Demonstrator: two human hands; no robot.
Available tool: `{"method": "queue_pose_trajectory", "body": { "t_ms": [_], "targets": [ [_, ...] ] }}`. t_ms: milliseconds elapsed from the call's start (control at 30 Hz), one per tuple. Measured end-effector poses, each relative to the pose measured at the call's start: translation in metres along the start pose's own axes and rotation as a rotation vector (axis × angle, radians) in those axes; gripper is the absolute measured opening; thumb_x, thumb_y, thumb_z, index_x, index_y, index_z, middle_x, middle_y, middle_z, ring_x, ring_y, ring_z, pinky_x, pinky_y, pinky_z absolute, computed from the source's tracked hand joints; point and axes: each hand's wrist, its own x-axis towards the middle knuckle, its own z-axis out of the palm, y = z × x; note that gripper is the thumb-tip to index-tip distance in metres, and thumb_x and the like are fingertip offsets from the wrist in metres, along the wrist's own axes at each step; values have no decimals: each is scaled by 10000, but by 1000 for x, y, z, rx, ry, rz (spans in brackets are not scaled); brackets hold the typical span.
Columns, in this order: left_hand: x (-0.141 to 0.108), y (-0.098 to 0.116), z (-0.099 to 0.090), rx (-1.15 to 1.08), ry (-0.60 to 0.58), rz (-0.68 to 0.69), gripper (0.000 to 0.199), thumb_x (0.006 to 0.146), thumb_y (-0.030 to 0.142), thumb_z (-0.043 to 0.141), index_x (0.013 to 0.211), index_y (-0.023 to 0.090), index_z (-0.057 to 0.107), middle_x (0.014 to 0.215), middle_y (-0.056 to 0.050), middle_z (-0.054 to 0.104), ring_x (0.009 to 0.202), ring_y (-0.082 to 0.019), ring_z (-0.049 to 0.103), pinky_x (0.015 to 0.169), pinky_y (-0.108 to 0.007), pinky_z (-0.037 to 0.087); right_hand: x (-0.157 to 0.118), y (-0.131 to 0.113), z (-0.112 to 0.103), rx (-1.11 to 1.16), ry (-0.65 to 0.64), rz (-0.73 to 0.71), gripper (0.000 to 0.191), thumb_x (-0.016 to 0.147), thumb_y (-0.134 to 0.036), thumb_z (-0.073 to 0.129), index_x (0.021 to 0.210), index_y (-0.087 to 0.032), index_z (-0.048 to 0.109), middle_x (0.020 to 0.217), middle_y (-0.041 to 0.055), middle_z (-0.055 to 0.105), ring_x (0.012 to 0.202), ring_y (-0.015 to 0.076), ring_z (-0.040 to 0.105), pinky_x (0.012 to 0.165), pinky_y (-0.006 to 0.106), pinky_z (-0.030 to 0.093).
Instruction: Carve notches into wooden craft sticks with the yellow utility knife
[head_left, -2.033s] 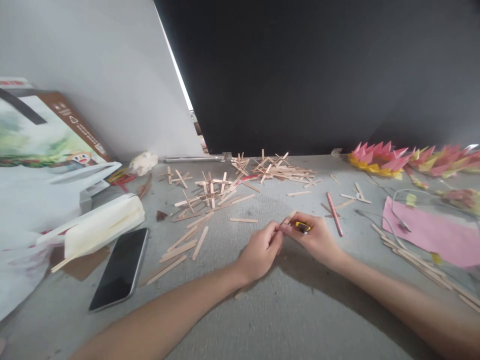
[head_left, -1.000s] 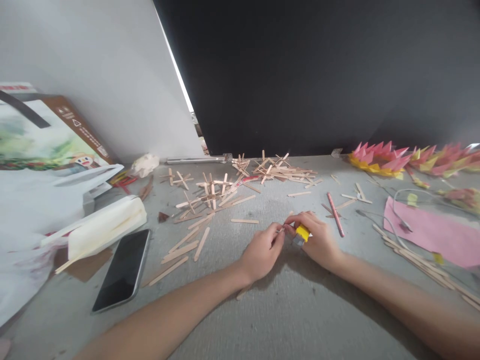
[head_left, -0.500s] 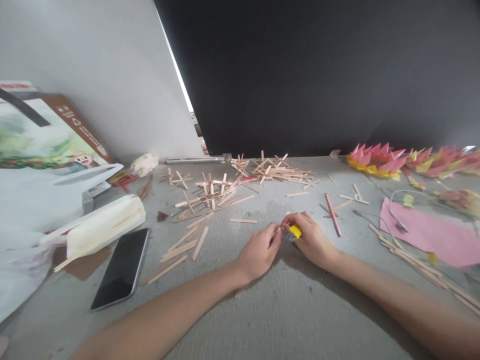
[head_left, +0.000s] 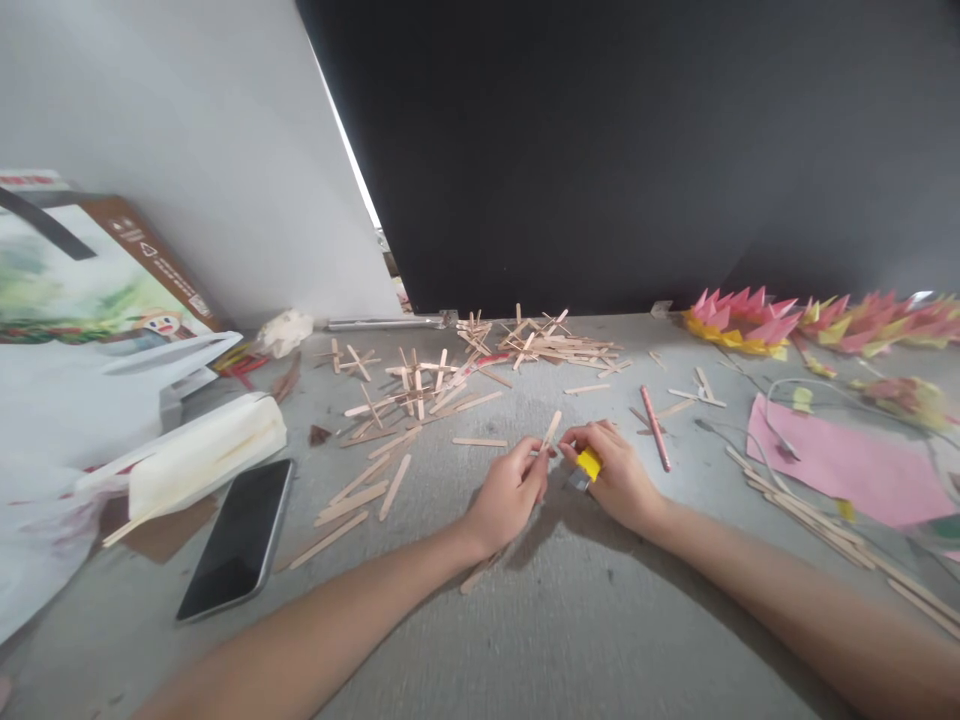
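Note:
My left hand pinches a wooden craft stick between thumb and fingers, its upper end pointing up and away from me. Close on its right, my right hand is curled around a small yellow and grey object whose kind I cannot make out. The right thumb and forefinger come near the stick; whether they touch it is unclear. Beyond both hands a loose craft stick lies flat. Another stick is partly hidden under my left wrist.
Crossed craft sticks and a stick pile lie at the back. A phone and a white plastic bag are on the left. On the right are a red pen-like stick, pink paper, a cable and folded-paper rings.
The craft stick in my left hand now stands up into view, where before it was mostly hidden. My hands have drawn slightly apart. The whole view has shifted a little.

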Motion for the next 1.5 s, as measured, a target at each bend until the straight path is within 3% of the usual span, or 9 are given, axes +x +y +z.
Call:
{"method": "queue_pose_trajectory", "body": {
  "t_ms": [233, 600, 933, 1233, 1500],
  "targets": [
    [-1, 1, 1, 5, -28, 25, 426, 1076, 555, 450, 1272, 194, 564, 603, 68, 517, 538, -142, 476, 602, -264, 383, -3, 2, 1, -6, 7, -30, 35, 1060, -266, 614, 1077, -252, 642, 816, 25, 697, 782, 220, 656, 748, 353, 501],
    [-3, -1, 0, 101, -60, 18, 391, 1089, 545, 436, 1223, 206, 580, 617, 60, 549, 553, -153, 528, 597, -267, 376, -3, 0, 0, -1, -30, -7, 61, 1075, -282, 580, 1057, -257, 633, 818, 36, 704, 795, 228, 671, 741, 369, 518],
    [-4, -2, 0, 136, -80, 40, 334, 1099, 505, 432, 1167, 207, 569, 633, 55, 566, 563, -141, 448, 582, -265, 298, -3, -3, -2, -27, -33, -70, 39, 1064, -220, 576, 1082, -241, 603, 850, 34, 709, 783, 207, 664, 746, 355, 494],
    [-2, -2, 1, 120, -93, 18, 318, 1090, 492, 434, 1146, 203, 554, 717, 12, 675, 593, -147, 520, 595, -270, 345, -5, 3, 0, -112, -146, -117, 92, 1063, -175, 509, 1102, -221, 578, 962, 84, 740, 850, 240, 700, 789, 382, 503],
    [-3, -3, 2, 157, -95, 36, 330, 1096, 507, 412, 1165, 213, 548, 741, 6, 700, 587, -152, 534, 601, -276, 360, -4, 3, 0, -62, -149, -117, 82, 1054, -157, 500, 1054, -231, 536, 925, 65, 713, 814, 223, 674, 762, 362, 501]
  ]
}}
